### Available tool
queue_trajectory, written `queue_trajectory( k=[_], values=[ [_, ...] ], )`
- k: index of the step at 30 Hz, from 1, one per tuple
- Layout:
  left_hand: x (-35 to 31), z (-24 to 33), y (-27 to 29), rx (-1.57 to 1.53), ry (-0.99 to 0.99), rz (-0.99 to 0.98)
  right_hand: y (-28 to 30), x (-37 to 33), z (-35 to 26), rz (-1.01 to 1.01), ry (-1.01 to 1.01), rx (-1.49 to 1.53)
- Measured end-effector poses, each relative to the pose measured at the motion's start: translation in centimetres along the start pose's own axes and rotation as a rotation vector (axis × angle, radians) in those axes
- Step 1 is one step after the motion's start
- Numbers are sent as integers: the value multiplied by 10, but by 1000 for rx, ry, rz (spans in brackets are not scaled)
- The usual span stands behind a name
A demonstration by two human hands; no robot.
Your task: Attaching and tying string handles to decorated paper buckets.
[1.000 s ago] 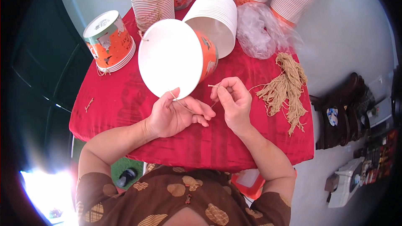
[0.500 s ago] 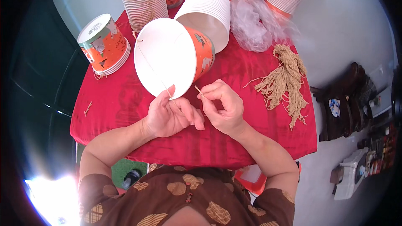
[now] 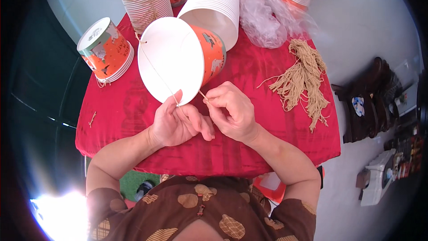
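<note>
An orange paper bucket [image 3: 212, 56] with a white inside lies tilted on its side, its mouth toward me. A thin tan string [image 3: 157, 69] is knotted through the upper left of its rim and runs across the mouth. My left hand [image 3: 180, 122] is at the lower rim, thumb raised inside the edge, the string pinched between thumb and forefinger. Its other fingers are loosely curled. My right hand [image 3: 232, 111] pinches a short tip of string, which points at the bucket's lower right rim. Whether the tip enters a hole there, I cannot tell.
A loose bundle of tan strings [image 3: 303, 82] lies right on the red tablecloth [image 3: 263, 151]. Several nested buckets [image 3: 103, 51] stand upside down at left. Behind are a lying stack [image 3: 214, 6], a tall stack [image 3: 145, 0] and crumpled clear plastic [image 3: 263, 18]. A string scrap [image 3: 92, 119] lies left.
My right hand has moved slightly left and up, bringing the string tip against the bucket's rim. My left hand keeps its hold. The whole view has shifted a little.
</note>
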State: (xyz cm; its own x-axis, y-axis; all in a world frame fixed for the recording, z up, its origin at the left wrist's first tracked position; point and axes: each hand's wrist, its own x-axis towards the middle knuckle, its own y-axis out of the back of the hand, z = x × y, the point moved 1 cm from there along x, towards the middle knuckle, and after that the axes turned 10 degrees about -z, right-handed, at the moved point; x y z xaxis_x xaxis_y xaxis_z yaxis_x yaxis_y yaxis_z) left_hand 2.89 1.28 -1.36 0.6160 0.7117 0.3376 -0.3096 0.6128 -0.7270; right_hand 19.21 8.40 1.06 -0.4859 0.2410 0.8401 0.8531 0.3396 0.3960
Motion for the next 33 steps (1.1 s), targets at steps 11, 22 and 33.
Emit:
queue_trajectory(
  k=[11, 22, 33],
  values=[
    [1, -1, 0, 19, -2, -15, 0, 0, -1, -3, -6, -25],
    [1, -4, 2, 46, 18, -31, -1, 1, 0, 24, -43, -31],
    [0, 2, 3, 239, 45, 201, -6, -8, -3, 100, -512, 257]
  ],
)
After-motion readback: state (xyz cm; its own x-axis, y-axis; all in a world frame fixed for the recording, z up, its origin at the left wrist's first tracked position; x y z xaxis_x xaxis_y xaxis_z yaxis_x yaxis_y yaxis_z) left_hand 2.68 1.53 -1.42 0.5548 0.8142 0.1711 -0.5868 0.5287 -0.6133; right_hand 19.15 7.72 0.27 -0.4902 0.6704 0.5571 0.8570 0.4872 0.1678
